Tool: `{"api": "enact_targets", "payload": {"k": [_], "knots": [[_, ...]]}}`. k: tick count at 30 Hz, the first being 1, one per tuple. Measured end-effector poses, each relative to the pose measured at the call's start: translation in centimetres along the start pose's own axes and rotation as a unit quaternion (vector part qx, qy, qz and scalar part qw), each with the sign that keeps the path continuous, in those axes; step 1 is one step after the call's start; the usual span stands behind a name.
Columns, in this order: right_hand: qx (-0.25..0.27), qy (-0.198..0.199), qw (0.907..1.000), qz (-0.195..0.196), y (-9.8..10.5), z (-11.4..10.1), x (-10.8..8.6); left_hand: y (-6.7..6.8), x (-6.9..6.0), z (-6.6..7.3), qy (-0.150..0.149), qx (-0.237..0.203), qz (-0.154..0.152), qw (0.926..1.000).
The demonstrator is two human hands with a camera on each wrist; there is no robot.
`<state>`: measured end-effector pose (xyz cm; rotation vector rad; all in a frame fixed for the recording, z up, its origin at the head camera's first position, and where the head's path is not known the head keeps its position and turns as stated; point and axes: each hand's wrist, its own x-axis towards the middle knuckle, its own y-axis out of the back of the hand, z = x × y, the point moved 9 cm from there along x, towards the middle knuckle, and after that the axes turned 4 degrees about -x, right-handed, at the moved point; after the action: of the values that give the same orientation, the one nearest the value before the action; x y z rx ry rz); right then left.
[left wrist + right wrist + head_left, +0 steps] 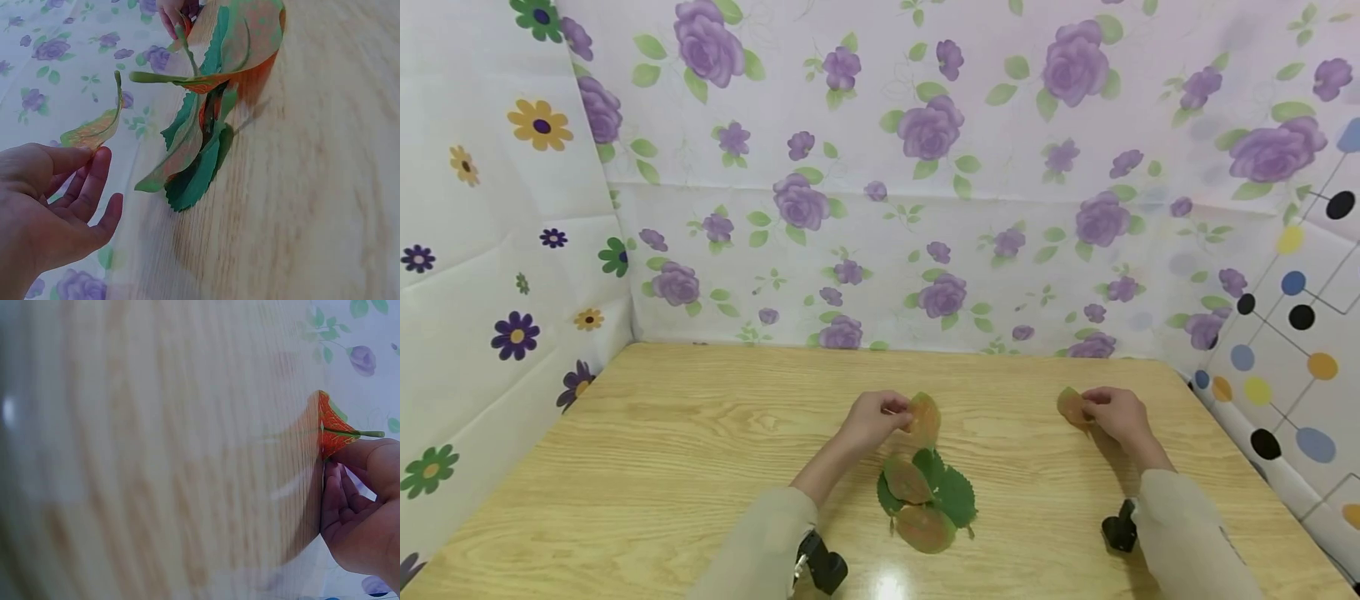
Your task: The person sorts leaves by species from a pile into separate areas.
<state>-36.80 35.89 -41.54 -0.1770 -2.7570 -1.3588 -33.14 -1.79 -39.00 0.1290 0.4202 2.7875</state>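
In the head view my left hand (874,419) pinches an orange-green leaf (926,421) by its side, just beyond a small cluster of leaves. The left wrist view shows this leaf (97,128) between thumb and fingertips, its stem pointing up. Serrated dark green leaves (957,497) and orange-green leaves (925,529) overlap in the cluster on the table. Farther right, my right hand (1118,414) grips the edge of another orange-green leaf (1071,406). Seen from the right wrist, that leaf (334,425) is close to the tabletop, with thumb and fingers at its near edge.
The wood-grain table (700,467) ends at a back wall hung with purple-flowered cloth (880,250). A daisy-patterned sheet (490,275) stands on the left, a dotted one (1300,375) on the right. A black wrist camera (1122,529) sits below the right sleeve.
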Motion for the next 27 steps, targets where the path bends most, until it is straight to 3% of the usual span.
{"api": "enact_targets", "payload": {"k": [8, 16, 21, 27], "knots": [[0.000, -0.008, 0.9999, 0.005, 0.2, 0.1, 0.0, -0.9, 2.5, 0.8, 0.017, -0.022, -0.001, 0.9996], [0.016, -0.011, 0.9998, 0.008, 0.2, -1.0, -0.3, -2.3, 4.9, 2.7, 0.015, -0.022, 0.009, 0.9996], [0.004, -0.020, 0.9997, 0.010, -0.1, -0.6, -0.2, -4.5, 6.2, 4.0, 0.009, -0.024, 0.009, 0.9996], [0.003, -0.025, 0.9995, 0.019, -0.1, -0.2, -0.1, -7.8, 7.5, 4.5, 0.014, -0.019, 0.005, 0.9997]]}}
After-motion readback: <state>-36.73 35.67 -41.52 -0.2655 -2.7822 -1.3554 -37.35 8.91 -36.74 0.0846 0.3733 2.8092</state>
